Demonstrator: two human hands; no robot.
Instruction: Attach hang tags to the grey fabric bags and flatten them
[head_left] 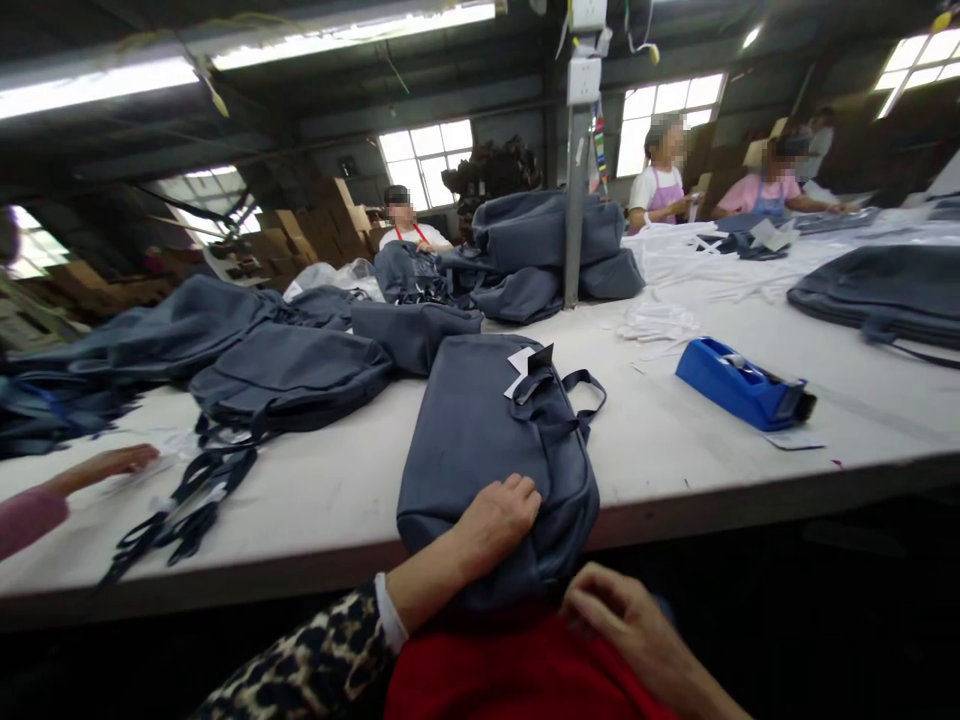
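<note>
A dark blue-grey bag lies flat on the white table in front of me, its near end hanging over the edge. White and black paper tags and a strap handle are at its far right. My left hand is on the near part of the bag, its fingers curled into the material by the side seam. Just off the bag's near right corner is my right hand, fingers bent toward the thumb. Whatever it may pinch is too small to make out.
A blue tape dispenser stands to the right. Dark straps lie at left, near another person's hand. Bags are piled behind, around a metal post. Another bag is at far right. Several people work across the table.
</note>
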